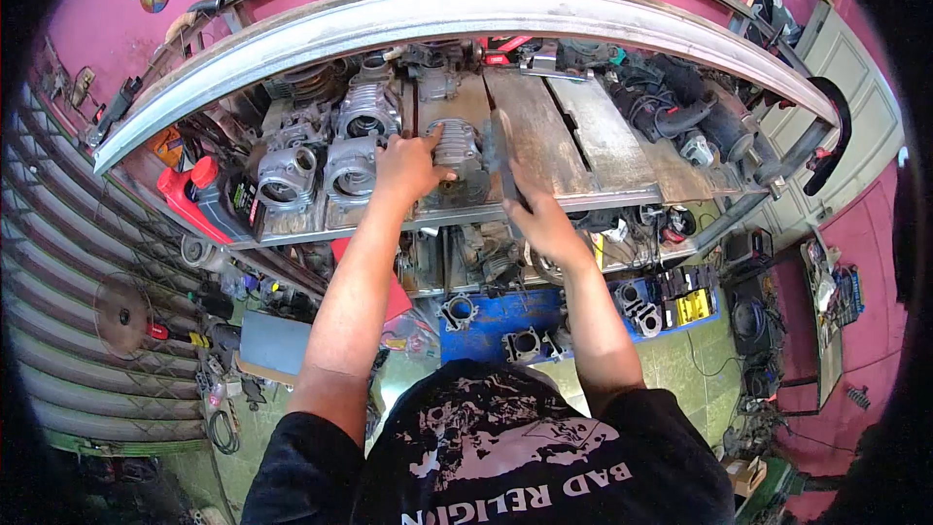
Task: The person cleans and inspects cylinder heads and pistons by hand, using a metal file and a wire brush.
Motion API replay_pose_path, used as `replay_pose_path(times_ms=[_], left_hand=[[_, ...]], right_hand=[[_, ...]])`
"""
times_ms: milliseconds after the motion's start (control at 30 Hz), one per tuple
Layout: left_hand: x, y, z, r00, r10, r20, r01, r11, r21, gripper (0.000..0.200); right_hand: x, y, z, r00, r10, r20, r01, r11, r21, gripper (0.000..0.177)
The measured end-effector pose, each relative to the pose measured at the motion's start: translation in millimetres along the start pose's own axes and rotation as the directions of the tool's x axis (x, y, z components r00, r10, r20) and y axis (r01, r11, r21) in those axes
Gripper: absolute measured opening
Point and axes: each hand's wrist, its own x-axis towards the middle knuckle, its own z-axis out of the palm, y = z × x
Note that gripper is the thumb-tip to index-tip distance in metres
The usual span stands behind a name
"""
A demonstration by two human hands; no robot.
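Observation:
A grey finned engine part (455,148) lies on the wooden shelf, near the front edge. My left hand (412,167) rests at its left side, thumb and forefinger spread apart against it. Just to the right, my right hand (535,212) is wrapped round the lower end of a long dark brush-like tool (501,151), which stands close beside the part's right side. What its far end touches is too blurred to tell. Round metal castings (351,171) sit directly left of my left hand.
More castings (287,178) and red-capped bottles (206,196) stand on the shelf's left. Hoses and dark parts (680,107) crowd its right. A metal rail (466,10) crosses above. Below are a blue surface (486,335) with metal parts and a fan (123,316).

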Motion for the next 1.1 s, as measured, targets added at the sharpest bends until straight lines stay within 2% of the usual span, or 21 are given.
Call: replay_pose_path(times_ms=[100, 133, 233, 333, 400, 533, 567, 600, 667, 733, 800, 933, 967, 1000, 1067, 1100], left_hand=[[0, -2, 1, 1.0, 0.002, 0.001, -0.002, 1.0, -0.024, 0.087], [1, -2, 1, 1.0, 0.001, 0.001, -0.001, 1.0, -0.025, 0.087], [-1, -3, 2, 1.0, -0.009, 0.019, 0.009, 1.0, -0.021, 0.086], [0, -1, 0, 1.0, -0.002, 0.01, 0.002, 1.0, -0.006, 0.086], [0, -2, 1, 1.0, -0.009, 0.012, 0.009, 1.0, 0.005, 0.087], [1, -2, 1, 1.0, -0.006, -0.002, 0.006, 1.0, 0.005, 0.087], [0, -1, 1, 1.0, -0.007, 0.002, 0.007, 1.0, 0.009, 0.087], [-1, -1, 1, 1.0, -0.008, 0.005, 0.008, 1.0, 0.013, 0.087], [-1, -3, 4, 1.0, -0.006, -0.009, 0.006, 1.0, -0.001, 0.087], [-2, -2, 3, 1.0, 0.004, -0.02, -0.004, 1.0, -0.01, 0.086], [-2, 1, -2, 1.0, -0.018, 0.025, 0.018, 1.0, -0.005, 0.087], [-2, 0, 2, 1.0, -0.02, 0.0, 0.02, 1.0, -0.009, 0.087], [-2, 0, 4, 1.0, -0.03, 0.0, 0.03, 1.0, -0.005, 0.087], [-1, 0, 4, 0.999, -0.039, 0.001, 0.039, 0.999, 0.0, 0.088], [-1, 0, 2, 0.999, -0.031, 0.006, 0.031, 1.0, 0.002, 0.087], [0, 0, 2, 1.0, -0.026, 0.01, 0.025, 1.0, 0.002, 0.087]], right_hand=[[-45, -9, 10, 0.999, 0.033, 0.012, -0.032, 0.996, -0.085, 0.069], [-55, -31, 9, 0.996, 0.087, 0.033, -0.083, 0.99, -0.111, 0.07], [-35, -26, 19, 0.997, 0.069, -0.036, -0.074, 0.988, -0.135, 0.071], [20, -7, 13, 0.999, 0.002, -0.047, -0.004, 1.0, -0.031, 0.071], [39, 0, 11, 0.999, -0.013, -0.047, 0.019, 0.991, 0.132, 0.07], [8, 0, 10, 0.994, -0.104, -0.041, 0.104, 0.994, -0.016, 0.069], [-8, -8, 9, 0.996, -0.091, -0.005, 0.091, 0.993, 0.073, 0.071], [-21, -8, 10, 0.996, -0.09, -0.001, 0.09, 0.993, 0.072, 0.071], [-38, -7, 12, 0.999, -0.044, 0.003, 0.045, 0.998, -0.032, 0.071], [-25, -12, 11, 0.998, -0.055, -0.019, 0.055, 0.998, 0.007, 0.07], [2, -14, 7, 0.998, 0.063, -0.003, -0.061, 0.982, 0.179, 0.069], [41, 3, 15, 0.996, 0.069, -0.064, -0.055, 0.978, 0.202, 0.071], [42, 11, 15, 0.998, 0.006, -0.057, -0.001, 0.995, 0.099, 0.074], [36, 15, 17, 0.998, 0.003, -0.058, 0.003, 0.995, 0.098, 0.074], [6, 20, 27, 0.98, -0.172, -0.097, 0.17, 0.985, -0.033, 0.078], [-11, 6, 24, 0.999, -0.023, -0.025, 0.024, 0.997, 0.074, 0.077]])
